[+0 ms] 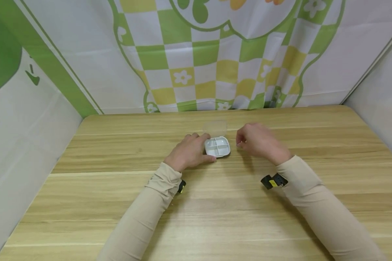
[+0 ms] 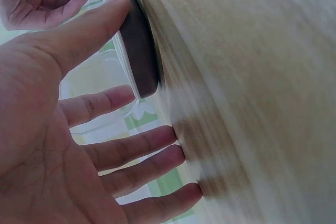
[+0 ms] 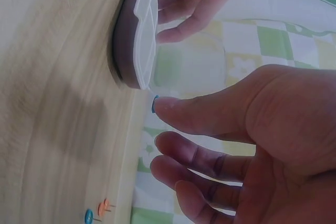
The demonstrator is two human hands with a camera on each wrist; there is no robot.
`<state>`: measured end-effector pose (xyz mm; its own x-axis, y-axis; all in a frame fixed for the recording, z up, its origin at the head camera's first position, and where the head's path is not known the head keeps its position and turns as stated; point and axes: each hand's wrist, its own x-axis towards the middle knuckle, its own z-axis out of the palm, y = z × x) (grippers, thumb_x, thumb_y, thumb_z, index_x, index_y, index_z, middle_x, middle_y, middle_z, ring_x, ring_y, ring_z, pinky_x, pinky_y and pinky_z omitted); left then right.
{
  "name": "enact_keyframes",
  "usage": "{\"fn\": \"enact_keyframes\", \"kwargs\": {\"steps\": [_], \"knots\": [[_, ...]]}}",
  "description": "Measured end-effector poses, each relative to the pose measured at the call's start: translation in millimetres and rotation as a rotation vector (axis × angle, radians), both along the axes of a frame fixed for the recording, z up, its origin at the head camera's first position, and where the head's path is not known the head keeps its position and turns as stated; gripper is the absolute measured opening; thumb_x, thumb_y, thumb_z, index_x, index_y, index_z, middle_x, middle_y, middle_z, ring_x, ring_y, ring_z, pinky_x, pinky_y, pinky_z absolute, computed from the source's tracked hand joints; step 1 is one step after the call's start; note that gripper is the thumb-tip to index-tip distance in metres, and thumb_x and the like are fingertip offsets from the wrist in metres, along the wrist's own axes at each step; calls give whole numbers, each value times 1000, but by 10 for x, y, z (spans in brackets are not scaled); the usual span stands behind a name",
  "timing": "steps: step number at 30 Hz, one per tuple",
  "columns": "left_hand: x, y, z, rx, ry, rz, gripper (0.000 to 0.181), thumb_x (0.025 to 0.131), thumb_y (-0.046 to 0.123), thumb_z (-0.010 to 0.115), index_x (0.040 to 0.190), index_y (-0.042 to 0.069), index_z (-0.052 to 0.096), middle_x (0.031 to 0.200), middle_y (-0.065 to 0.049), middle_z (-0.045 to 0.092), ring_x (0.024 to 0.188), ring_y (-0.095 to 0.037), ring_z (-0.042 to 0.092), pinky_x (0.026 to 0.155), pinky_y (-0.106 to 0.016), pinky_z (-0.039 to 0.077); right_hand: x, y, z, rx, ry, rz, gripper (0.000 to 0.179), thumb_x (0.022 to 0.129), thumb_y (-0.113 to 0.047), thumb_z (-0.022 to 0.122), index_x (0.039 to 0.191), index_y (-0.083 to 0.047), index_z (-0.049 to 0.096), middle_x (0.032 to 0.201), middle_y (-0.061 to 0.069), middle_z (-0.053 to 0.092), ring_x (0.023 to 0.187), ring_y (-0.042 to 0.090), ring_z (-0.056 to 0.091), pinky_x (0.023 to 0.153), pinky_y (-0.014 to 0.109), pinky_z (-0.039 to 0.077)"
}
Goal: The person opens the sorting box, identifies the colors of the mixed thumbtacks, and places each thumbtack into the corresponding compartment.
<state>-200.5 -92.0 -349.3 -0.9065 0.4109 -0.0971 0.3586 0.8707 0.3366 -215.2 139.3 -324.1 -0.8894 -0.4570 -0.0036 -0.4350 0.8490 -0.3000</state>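
A small white pill case [image 1: 217, 146] with several compartments stands on the table, its clear lid [image 1: 215, 127] raised at the back. In the left wrist view its outer wall [image 2: 137, 45] is dark. My left hand [image 1: 191, 150] holds the case at its left side between thumb and index finger, and its other fingertips touch the table. To the right of the case, my right hand [image 1: 259, 141] is raised over the table. It pinches a tiny blue push pin [image 3: 155, 104] at the thumb tip; most of the pin is hidden. The compartments appear bare, though small contents are hard to tell.
On the wooden table [image 1: 196, 217], a blue push pin [image 3: 88, 216] and two orange push pins [image 3: 101, 208] lie in the right wrist view. A checkered green and yellow cloth [image 1: 205, 65] hangs behind the table's back edge. White walls flank both sides.
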Motion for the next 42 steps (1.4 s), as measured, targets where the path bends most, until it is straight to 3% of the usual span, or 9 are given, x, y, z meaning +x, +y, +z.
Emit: {"fn": "enact_keyframes", "kwargs": {"steps": [31, 42], "knots": [[-11, -3, -19, 11, -4, 4, 73, 87, 46, 80, 143, 11, 51, 127, -18, 59, 112, -32, 55, 91, -47, 50, 27, -306, 1, 6, -9, 18, 9, 86, -4, 71, 81, -11, 72, 83, 3, 66, 75, 23, 57, 65, 38, 46], [-10, -13, -26, 21, 1, -1, 72, 87, 45, 80, 143, 10, 51, 124, -17, 60, 108, -31, 55, 88, -45, 50, 40, -402, -50, 8, 24, 26, 10, 85, -3, 71, 80, -12, 71, 83, 3, 66, 73, 22, 57, 63, 39, 48]]}}
